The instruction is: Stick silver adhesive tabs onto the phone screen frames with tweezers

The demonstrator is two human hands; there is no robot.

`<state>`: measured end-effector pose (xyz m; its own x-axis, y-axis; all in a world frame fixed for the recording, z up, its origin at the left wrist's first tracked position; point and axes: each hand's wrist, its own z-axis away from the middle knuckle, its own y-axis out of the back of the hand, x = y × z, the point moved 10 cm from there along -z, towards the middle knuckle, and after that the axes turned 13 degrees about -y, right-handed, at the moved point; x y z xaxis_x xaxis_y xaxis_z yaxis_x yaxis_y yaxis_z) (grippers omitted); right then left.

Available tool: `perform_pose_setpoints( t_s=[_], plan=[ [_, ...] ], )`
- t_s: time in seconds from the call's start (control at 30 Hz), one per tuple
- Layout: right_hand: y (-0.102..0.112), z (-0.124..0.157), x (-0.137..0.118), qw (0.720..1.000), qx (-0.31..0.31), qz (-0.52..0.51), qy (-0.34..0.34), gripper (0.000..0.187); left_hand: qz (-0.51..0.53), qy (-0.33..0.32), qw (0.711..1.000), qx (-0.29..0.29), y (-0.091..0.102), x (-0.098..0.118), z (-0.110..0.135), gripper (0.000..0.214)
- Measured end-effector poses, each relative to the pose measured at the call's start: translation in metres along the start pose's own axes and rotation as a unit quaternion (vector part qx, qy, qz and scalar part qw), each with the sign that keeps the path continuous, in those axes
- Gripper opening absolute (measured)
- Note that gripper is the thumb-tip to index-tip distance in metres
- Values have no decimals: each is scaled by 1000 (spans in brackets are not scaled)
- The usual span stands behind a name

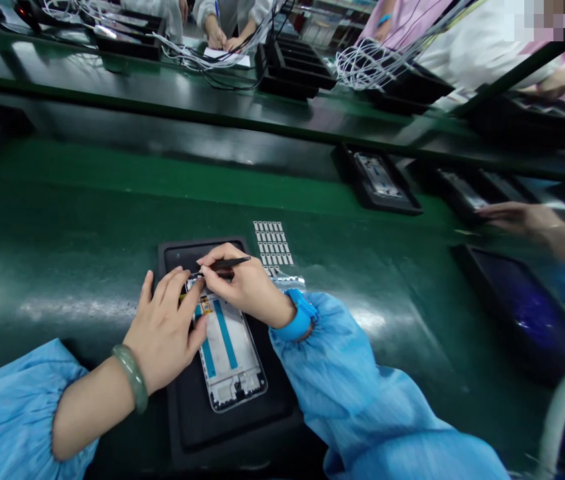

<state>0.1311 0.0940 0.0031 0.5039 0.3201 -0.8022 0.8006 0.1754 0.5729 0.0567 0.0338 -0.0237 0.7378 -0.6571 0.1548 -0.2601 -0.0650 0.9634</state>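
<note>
A phone frame [232, 357] with two blue strips lies in a black tray [189, 427] before me. My left hand [167, 327] rests over its upper left side, fingers spread, some fingertips touching the frame near a small yellow flex part [206, 305]. In my right hand [242, 287] a pair of dark tweezers [232, 263] is pinched, its tip at the frame's top end. What the tip touches is hidden by my fingers. Just beyond my right hand lies a sheet of small white stickers [273, 241] on the green surface.
At the right a co-worker's blurred hand [527, 217] reaches toward black trays. Another tray with a phone frame [379, 175] sits farther back. A dark tray [517, 300] stands at the right. White cables [377, 63] and black bins [297, 63] line the far shelf, with people behind.
</note>
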Motion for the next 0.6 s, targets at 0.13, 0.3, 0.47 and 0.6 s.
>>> perform_pose_setpoints(
  t_s=[0.13,0.3,0.47,0.6],
  plan=[
    [7,4,5,999,28,-38,-13,5,6,-1,1000,0,1,-1,0,43],
    [17,7,9,997,69,-21,-21,4,18,3,1000,-1,3,-2,0,44],
    [16,7,5,998,64,-13,11,2,23,0,1000,-1,4,-2,-1,44],
    [14,9,5,998,61,4,17,4,19,-3,1000,2,4,-2,-1,44]
  ],
)
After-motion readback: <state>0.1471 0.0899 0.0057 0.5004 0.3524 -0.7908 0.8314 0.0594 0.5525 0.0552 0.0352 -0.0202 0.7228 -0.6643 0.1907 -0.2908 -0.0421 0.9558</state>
